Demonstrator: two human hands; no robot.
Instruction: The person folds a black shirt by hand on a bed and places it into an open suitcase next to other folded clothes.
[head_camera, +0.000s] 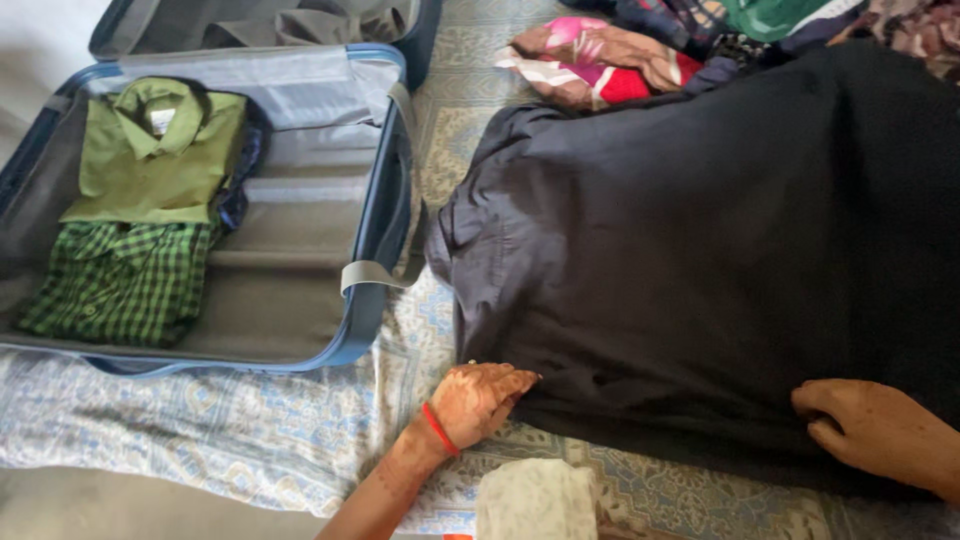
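The left hand (478, 400) lies flat, fingers together, touching the edge of the black shirt (700, 250). The right hand (880, 430) has bent fingers pressing on the shirt. The shirt spreads away above the fingers, beside the open suitcase (375, 200).

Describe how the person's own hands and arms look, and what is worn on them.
The left hand is patterned with henna-like designs that run down its forearm, with a red thread bracelet round the wrist. The right hand shows fainter markings and no band that can be seen. Both forearms are bare, with no sleeves in view.
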